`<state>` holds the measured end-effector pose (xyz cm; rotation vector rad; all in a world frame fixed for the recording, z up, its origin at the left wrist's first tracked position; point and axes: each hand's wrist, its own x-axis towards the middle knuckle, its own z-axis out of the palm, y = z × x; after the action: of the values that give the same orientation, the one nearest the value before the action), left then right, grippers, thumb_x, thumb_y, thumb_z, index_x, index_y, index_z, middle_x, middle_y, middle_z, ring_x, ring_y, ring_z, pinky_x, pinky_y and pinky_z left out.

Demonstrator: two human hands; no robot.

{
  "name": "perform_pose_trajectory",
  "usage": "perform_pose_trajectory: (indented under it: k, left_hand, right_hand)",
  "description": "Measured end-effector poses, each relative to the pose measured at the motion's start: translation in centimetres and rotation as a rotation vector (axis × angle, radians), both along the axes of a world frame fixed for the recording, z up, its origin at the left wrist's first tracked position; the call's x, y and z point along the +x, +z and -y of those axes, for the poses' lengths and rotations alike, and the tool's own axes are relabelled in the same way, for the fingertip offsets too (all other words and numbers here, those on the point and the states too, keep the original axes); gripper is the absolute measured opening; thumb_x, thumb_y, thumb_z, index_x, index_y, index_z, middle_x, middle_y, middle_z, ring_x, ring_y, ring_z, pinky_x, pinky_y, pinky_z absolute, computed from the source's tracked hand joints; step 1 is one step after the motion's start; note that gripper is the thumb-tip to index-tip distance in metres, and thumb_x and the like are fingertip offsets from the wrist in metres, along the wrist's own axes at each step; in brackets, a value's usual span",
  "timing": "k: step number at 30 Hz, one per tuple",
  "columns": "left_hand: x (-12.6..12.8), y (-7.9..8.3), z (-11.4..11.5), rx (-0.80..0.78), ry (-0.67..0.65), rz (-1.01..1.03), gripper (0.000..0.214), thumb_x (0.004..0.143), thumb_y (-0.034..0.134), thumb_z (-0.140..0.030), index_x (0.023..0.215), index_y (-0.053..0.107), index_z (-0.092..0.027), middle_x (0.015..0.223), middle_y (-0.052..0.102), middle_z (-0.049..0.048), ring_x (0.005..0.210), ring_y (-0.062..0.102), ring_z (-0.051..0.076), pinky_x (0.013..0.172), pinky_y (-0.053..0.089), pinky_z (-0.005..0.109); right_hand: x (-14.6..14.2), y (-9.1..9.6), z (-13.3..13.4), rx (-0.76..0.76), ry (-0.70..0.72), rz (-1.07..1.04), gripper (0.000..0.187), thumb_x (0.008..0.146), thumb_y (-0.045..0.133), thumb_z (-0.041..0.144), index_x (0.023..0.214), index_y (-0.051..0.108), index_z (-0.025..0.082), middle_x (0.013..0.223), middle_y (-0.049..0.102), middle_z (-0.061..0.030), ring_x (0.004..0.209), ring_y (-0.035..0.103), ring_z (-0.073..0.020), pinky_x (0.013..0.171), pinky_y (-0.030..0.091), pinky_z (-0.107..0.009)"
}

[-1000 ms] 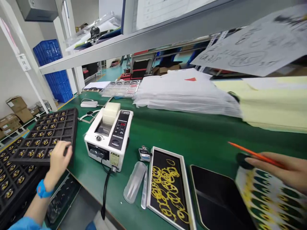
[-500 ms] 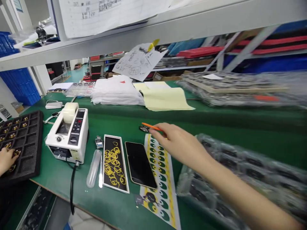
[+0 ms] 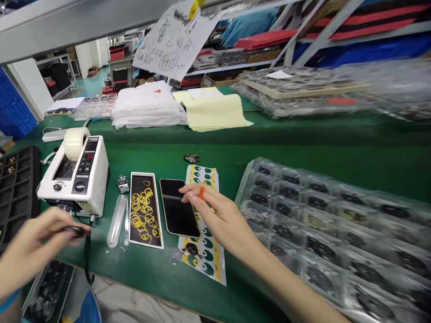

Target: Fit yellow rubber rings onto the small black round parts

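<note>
My left hand (image 3: 37, 246), blurred by motion, is over the front left of the bench, before the tape dispenser (image 3: 76, 177). Its fingers are closed on a small dark part (image 3: 76, 230), too smeared to name. My right hand (image 3: 212, 204) hovers above the right edge of the black phone (image 3: 178, 206), fingers pinched around a thin orange stick (image 3: 202, 192), most of which is hidden. Beneath this hand lies a sheet of green and yellow stickers (image 3: 210, 260). Past the sheet's far end sits a small round dark part (image 3: 191, 158) on the green mat.
A white-rimmed box (image 3: 158, 211) of yellow rings stands left of the phone, beside tweezers (image 3: 127, 224) and a tally counter (image 3: 123, 183). Clear trays (image 3: 303, 202) of dark parts fill the right. A black foam tray (image 3: 20, 193) is at far left.
My left hand has left the foam tray and moved right with a dark part. My right hand has drawn back from the round part towards the phone. The view has shifted.
</note>
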<state>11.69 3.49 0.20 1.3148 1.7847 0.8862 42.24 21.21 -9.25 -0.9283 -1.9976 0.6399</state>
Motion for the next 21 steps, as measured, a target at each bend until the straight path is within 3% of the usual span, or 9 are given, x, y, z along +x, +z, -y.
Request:
perform_pose_trajectory:
  k: [1, 3, 5, 8, 11, 15, 18, 21]
  left_hand:
    - [2.7, -0.8, -1.6, -0.035, -0.141, 0.159, 0.018, 0.089, 0.061, -0.037, 0.093, 0.06, -0.019, 0.095, 0.075, 0.0081, 0.082, 0.072, 0.023, 0.071, 0.057, 0.03]
    - [6.5, -2.9, -4.9, -0.108, -0.276, 0.429, 0.023, 0.089, 0.061, -0.033, 0.107, 0.059, -0.019, 0.089, 0.073, 0.0062, 0.082, 0.073, 0.021, 0.068, 0.058, 0.029]
    - [8.4, -5.3, -7.9, -0.115, -0.299, 0.603, 0.033, 0.083, 0.068, -0.03, 0.113, 0.058, -0.019, 0.08, 0.07, 0.0018, 0.073, 0.073, 0.018, 0.063, 0.058, 0.026]
    - [9.0, -7.9, -10.8, -0.098, -0.191, 0.767, 0.033, 0.079, 0.073, -0.028, 0.107, 0.061, -0.016, 0.079, 0.07, 0.0017, 0.073, 0.074, 0.017, 0.07, 0.059, 0.028]
    - [8.9, -8.7, -11.6, -0.084, -0.116, 0.845, 0.032, 0.077, 0.073, -0.022, 0.107, 0.062, -0.016, 0.087, 0.073, 0.0035, 0.083, 0.074, 0.02, 0.085, 0.057, 0.032]
    - [9.2, -8.6, -11.1, 0.012, -0.083, 0.881, 0.032, 0.081, 0.068, -0.017, 0.112, 0.062, -0.019, 0.101, 0.074, 0.0051, 0.1, 0.071, 0.022, 0.088, 0.057, 0.031]
    - [9.4, -8.9, -10.4, 0.08, -0.092, 0.876, 0.029, 0.087, 0.064, -0.019, 0.116, 0.062, -0.021, 0.108, 0.074, 0.0057, 0.105, 0.07, 0.021, 0.087, 0.057, 0.029]
    - [9.4, -9.3, -10.0, 0.101, -0.106, 0.883, 0.028, 0.089, 0.063, -0.019, 0.116, 0.063, -0.024, 0.114, 0.073, 0.0046, 0.11, 0.068, 0.021, 0.09, 0.056, 0.029]
  right_hand:
    - [-0.2, 0.2, 0.2, -0.009, 0.014, -0.055, 0.049, 0.1, 0.037, 0.053, 0.072, 0.061, 0.021, 0.084, 0.067, -0.0057, 0.081, 0.065, -0.0217, 0.07, 0.052, -0.034]
    - [-0.5, 0.4, 0.8, -0.063, 0.037, -0.158, 0.053, 0.099, 0.039, 0.059, 0.071, 0.063, 0.021, 0.077, 0.065, -0.0047, 0.073, 0.064, -0.0191, 0.064, 0.052, -0.031]
    - [-0.6, 0.4, 1.5, -0.157, 0.071, -0.277, 0.05, 0.098, 0.043, 0.058, 0.076, 0.068, 0.021, 0.068, 0.062, -0.0025, 0.06, 0.06, -0.0152, 0.056, 0.052, -0.027]
    - [-0.6, -0.1, 2.5, -0.28, 0.159, -0.496, 0.038, 0.098, 0.05, 0.05, 0.083, 0.071, 0.021, 0.068, 0.061, -0.0013, 0.054, 0.059, -0.0121, 0.05, 0.053, -0.023]
    - [-0.9, -0.9, 3.3, -0.369, 0.236, -0.547, 0.026, 0.097, 0.056, 0.04, 0.086, 0.071, 0.023, 0.08, 0.065, -0.0028, 0.062, 0.064, -0.0126, 0.054, 0.057, -0.021]
    - [-1.6, -1.6, 4.0, -0.452, 0.234, -0.497, 0.017, 0.095, 0.06, 0.034, 0.086, 0.068, 0.023, 0.078, 0.067, -0.0017, 0.062, 0.065, -0.0118, 0.057, 0.058, -0.019]
    - [-2.0, -1.6, 4.3, -0.411, 0.218, -0.482, 0.018, 0.097, 0.058, 0.032, 0.085, 0.066, 0.022, 0.074, 0.067, -0.0011, 0.061, 0.066, -0.0121, 0.056, 0.057, -0.019]
    - [-2.1, -1.5, 4.7, -0.266, 0.202, -0.385, 0.015, 0.098, 0.054, 0.023, 0.09, 0.067, 0.023, 0.078, 0.07, -0.0015, 0.071, 0.069, -0.0133, 0.064, 0.058, -0.019]
